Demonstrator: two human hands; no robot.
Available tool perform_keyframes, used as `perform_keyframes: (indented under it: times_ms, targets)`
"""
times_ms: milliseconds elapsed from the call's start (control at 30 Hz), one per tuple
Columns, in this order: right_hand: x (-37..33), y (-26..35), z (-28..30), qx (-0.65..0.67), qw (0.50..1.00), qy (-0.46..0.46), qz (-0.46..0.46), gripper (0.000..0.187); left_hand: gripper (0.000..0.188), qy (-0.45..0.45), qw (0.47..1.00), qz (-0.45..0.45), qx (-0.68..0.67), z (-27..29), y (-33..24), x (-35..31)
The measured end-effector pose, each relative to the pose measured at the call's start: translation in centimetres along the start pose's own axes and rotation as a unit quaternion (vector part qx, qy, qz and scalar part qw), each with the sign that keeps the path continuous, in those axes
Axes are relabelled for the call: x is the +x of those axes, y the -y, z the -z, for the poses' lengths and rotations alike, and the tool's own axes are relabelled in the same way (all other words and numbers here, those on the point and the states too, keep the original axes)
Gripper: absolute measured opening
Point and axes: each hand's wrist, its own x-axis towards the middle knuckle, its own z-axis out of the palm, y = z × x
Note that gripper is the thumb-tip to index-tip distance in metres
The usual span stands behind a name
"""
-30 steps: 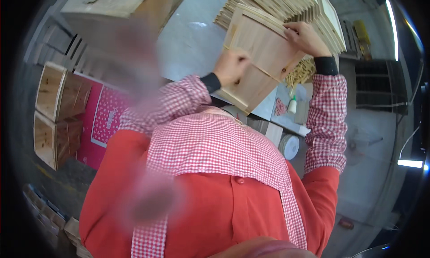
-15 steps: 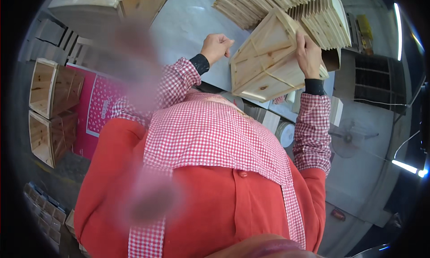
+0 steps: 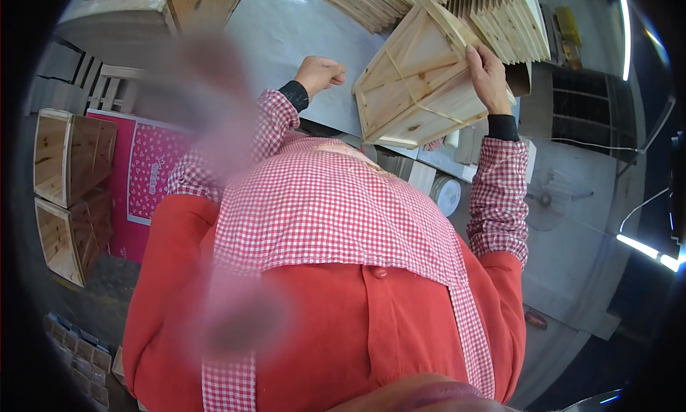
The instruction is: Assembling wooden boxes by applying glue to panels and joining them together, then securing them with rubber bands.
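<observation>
A tapered wooden box (image 3: pixel 407 76) of pale knotty panels stands tilted at the bench's near edge, with a thin band (image 3: pixel 404 81) stretched round it. My right hand (image 3: pixel 489 77) grips its upper right edge, thumb on the near side. Left of the box and apart from it, my left hand (image 3: pixel 319 75) is closed over the grey bench top (image 3: pixel 286 26). Its fingers are curled together, and whatever they may hold is hidden.
Stacked wooden panels (image 3: pixel 500 22) stand behind the box. At the far left are two wooden boxes (image 3: pixel 75 155), one above the other, beside a pink printed sheet (image 3: pixel 153 169). A larger wooden box (image 3: pixel 193 8) sits at upper left. A fan (image 3: pixel 547 197) stands at right.
The whole view has shifted a little, moving the scene leftward. My left hand has drawn slightly away from the box. My right hand keeps its grip on the same edge.
</observation>
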Motion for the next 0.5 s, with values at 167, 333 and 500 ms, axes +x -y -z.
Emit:
perform_keyframes:
  times_ms: [167,333,500]
  targets:
    - [2.1,-1.6,0.6,0.048,0.995,0.09,0.003,0.042,0.021,0.006,0.999,0.035,-0.026,0.7,0.9,-0.6]
    - [6.1,-0.3,0.9,-0.115,0.979,0.163,0.046,0.05,0.021,0.025,0.998,0.058,-0.014,0.7,0.7,-0.9]
    - [8.1,3.3,-0.4,-0.285,0.928,0.238,-0.028,0.055,0.022,0.029,0.997,0.064,-0.02,0.4,0.6,-1.5]
